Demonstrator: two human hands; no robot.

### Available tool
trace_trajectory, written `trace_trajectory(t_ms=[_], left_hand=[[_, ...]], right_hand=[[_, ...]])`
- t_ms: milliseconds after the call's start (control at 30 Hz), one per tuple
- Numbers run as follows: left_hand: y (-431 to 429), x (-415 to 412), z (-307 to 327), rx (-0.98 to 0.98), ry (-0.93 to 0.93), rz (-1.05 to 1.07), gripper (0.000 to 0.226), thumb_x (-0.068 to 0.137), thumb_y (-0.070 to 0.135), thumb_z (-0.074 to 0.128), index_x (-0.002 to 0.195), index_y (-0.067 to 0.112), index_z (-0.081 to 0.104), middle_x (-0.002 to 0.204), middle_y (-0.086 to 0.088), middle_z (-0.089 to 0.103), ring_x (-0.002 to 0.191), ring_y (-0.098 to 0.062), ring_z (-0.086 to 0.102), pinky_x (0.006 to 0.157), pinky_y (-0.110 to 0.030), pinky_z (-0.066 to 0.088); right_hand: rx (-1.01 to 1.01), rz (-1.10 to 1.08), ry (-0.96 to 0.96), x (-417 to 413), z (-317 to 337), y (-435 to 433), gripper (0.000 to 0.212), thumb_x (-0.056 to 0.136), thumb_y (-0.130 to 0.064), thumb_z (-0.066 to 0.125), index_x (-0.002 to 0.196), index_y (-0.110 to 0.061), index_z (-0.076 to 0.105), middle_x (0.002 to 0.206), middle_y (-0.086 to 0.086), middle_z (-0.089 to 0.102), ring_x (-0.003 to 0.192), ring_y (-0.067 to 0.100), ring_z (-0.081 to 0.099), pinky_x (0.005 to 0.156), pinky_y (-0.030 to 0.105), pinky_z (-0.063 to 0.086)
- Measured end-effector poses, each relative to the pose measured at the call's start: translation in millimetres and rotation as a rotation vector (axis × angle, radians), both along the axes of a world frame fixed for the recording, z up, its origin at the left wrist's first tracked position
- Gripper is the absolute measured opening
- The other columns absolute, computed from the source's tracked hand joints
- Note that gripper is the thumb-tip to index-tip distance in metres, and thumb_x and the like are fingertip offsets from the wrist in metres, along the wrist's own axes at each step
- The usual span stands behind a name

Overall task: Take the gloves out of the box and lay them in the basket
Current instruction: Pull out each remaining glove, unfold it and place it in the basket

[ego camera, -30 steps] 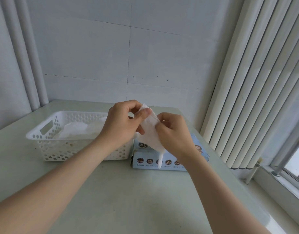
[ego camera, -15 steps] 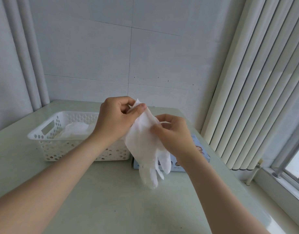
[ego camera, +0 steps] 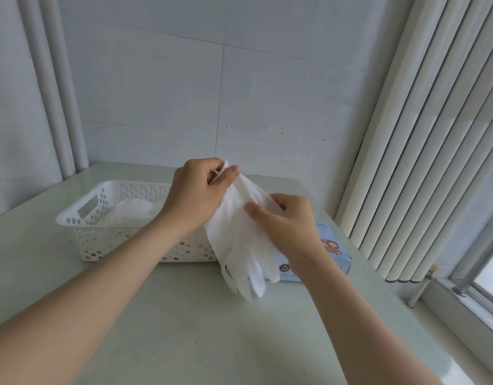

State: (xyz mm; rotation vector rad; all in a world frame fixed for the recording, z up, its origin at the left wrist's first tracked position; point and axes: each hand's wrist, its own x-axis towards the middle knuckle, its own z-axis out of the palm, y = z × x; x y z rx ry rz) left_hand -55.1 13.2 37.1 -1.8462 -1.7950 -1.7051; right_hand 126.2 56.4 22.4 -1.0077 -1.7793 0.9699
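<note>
Pinching one white glove (ego camera: 241, 232), both hands' fingers (ego camera: 234, 173) clench it above the box (ego camera: 334, 254) (print unreadable)

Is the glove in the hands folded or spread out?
Spread out: the glove hangs open from both hands, its finger parts separate and pointing down.

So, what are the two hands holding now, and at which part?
Both hold one white glove. The left hand pinches its cuff edge at the top; the right hand grips its side at the palm. Its fingers hang down free.
</note>
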Motion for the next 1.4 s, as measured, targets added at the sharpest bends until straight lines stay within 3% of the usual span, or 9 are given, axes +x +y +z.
trace_trajectory(t_ms=[167, 333, 400, 500, 600, 833, 1067, 1233, 1400], left_hand=[[-1, -10, 6, 0.046, 0.045, 0.079, 0.055, 0.106, 0.040, 0.059, 0.069, 0.004, 0.042, 0.056, -0.011, 0.045, 0.051, -0.012, 0.032, 0.052, -0.027, 0.027], [-7, -23, 15, -0.007, 0.011, 0.157, 0.048, 0.106, 0.039, 0.060, 0.076, 0.002, 0.053, 0.059, -0.009, 0.057, 0.041, -0.011, 0.056, 0.043, -0.020, 0.040], [-10, -32, 15, -0.061, -0.045, 0.151, 0.042, 0.105, 0.038, 0.062, 0.082, 0.003, 0.060, 0.057, -0.004, 0.059, 0.037, -0.017, 0.063, 0.043, -0.033, 0.050], [-14, -51, 14, -0.095, -0.073, 0.207, 0.042, 0.105, 0.039, 0.062, 0.087, 0.001, 0.063, 0.059, -0.009, 0.061, 0.035, -0.021, 0.063, 0.045, -0.047, 0.054], [-17, -73, 15, -0.128, -0.075, 0.274, 0.038, 0.104, 0.041, 0.063, 0.090, 0.006, 0.065, 0.060, -0.008, 0.064, 0.034, -0.019, 0.062, 0.037, -0.039, 0.053], [-20, -124, 1, -0.181, 0.056, 0.393, 0.047, 0.105, 0.043, 0.060, 0.081, 0.003, 0.058, 0.061, -0.019, 0.058, 0.046, -0.025, 0.059, 0.037, -0.033, 0.051], [-27, -156, -14, -0.376, 0.158, 0.527, 0.039, 0.105, 0.042, 0.059, 0.086, 0.007, 0.055, 0.084, -0.014, 0.057, 0.075, -0.039, 0.063, 0.056, -0.047, 0.061], [-26, -162, -13, -0.503, 0.253, 0.662, 0.028, 0.103, 0.038, 0.066, 0.096, 0.012, 0.060, 0.096, -0.014, 0.062, 0.088, -0.038, 0.057, 0.068, -0.040, 0.041], [-28, -147, 2, -0.563, 0.351, 0.523, 0.030, 0.096, 0.032, 0.073, 0.123, 0.024, 0.062, 0.126, -0.012, 0.058, 0.121, -0.037, 0.050, 0.099, -0.045, 0.043]], right_hand=[[-0.086, 0.058, 0.188, -5, 8, 1, 0.018, 0.094, -0.028, 0.080, 0.099, -0.011, 0.075, 0.089, 0.007, 0.080, 0.080, 0.024, 0.077, 0.070, 0.039, 0.062], [-0.076, 0.027, 0.158, -24, 19, 14, 0.016, 0.094, -0.027, 0.080, 0.099, -0.012, 0.075, 0.087, 0.009, 0.081, 0.075, 0.029, 0.077, 0.065, 0.043, 0.064], [-0.070, -0.017, 0.138, -34, 24, 24, 0.024, 0.093, -0.029, 0.081, 0.092, -0.006, 0.075, 0.081, 0.012, 0.079, 0.063, 0.024, 0.070, 0.055, 0.034, 0.058], [-0.025, -0.051, 0.031, -56, 29, 43, 0.040, 0.092, -0.028, 0.079, 0.074, 0.002, 0.060, 0.061, 0.007, 0.057, 0.048, 0.017, 0.050, 0.051, 0.029, 0.043], [0.068, -0.075, -0.083, -83, 35, 58, 0.042, 0.092, -0.030, 0.076, 0.065, -0.006, 0.053, 0.059, 0.004, 0.044, 0.051, 0.021, 0.040, 0.052, 0.029, 0.038], [0.453, -0.102, -0.558, -134, 35, 58, 0.041, 0.105, -0.047, 0.061, 0.098, -0.007, 0.068, 0.084, 0.008, 0.060, 0.077, 0.035, 0.058, 0.060, 0.034, 0.039], [0.583, -0.087, -0.768, -152, 25, 55, 0.057, 0.094, -0.065, 0.068, 0.110, -0.010, 0.064, 0.096, 0.007, 0.065, 0.087, 0.032, 0.067, 0.073, 0.042, 0.056], [0.661, -0.157, -0.808, -148, 18, 60, 0.019, 0.097, -0.023, 0.069, 0.112, -0.011, 0.067, 0.106, 0.006, 0.069, 0.092, 0.031, 0.067, 0.073, 0.041, 0.058], [0.447, 0.234, -0.650, -144, 36, 47, 0.033, 0.086, -0.024, 0.068, 0.118, -0.029, 0.071, 0.084, -0.006, 0.063, 0.080, 0.006, 0.056, 0.073, 0.033, 0.050]])
